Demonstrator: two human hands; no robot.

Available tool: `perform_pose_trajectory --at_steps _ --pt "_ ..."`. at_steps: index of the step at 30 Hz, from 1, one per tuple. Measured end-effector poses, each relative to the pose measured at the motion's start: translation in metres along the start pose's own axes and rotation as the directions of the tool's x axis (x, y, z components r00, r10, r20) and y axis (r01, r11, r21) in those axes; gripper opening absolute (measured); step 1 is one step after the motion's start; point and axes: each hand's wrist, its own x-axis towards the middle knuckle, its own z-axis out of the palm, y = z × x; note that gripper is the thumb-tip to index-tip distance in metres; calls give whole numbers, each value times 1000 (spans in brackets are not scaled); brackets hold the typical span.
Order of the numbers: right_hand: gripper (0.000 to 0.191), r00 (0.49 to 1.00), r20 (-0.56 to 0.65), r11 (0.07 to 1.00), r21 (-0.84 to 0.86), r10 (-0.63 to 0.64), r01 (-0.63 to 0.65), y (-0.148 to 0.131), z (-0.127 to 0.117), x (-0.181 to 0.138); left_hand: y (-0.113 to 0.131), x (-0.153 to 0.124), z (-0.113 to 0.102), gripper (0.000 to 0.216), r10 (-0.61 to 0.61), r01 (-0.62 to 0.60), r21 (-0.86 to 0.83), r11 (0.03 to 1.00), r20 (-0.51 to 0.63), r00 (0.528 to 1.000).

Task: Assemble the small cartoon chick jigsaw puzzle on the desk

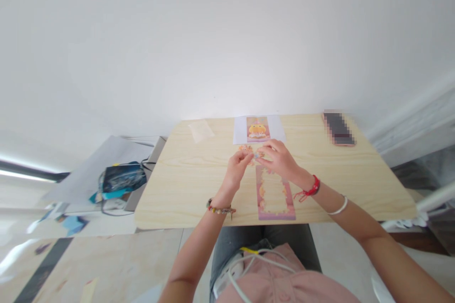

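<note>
My left hand (238, 166) is over the table with thumb and forefinger pinched together. My right hand (280, 158) meets it from the other side, thumb and fingers curved in around a small puzzle piece (256, 155) between the two sets of fingertips. The piece is tiny and partly covered by fingers. Loose puzzle pieces (245, 148) lie under and behind my hands. Nearer to me is a joined puzzle border (275, 216), pink and purple with yellow figures, its middle showing bare wood. Behind my hands lies a white sheet (240, 131) printed with a picture (258, 129) of a yellow character.
The light wood table (170, 189) stands against a white wall. A phone (338, 129) lies at its back right, and a clear plastic bag (201, 130) at the back left. Left of the table, a dark bag (124, 180) and papers rest on a lower surface. A white cable (241, 279) crosses my lap.
</note>
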Motion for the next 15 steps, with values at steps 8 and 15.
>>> perform_pose_trajectory --at_steps 8,15 --pt "22 998 52 998 39 -47 45 29 -7 -10 -12 9 4 15 421 -439 366 820 134 897" --pt "23 975 201 994 83 -90 74 51 -10 -39 -17 3 25 18 476 -580 538 612 335 813"
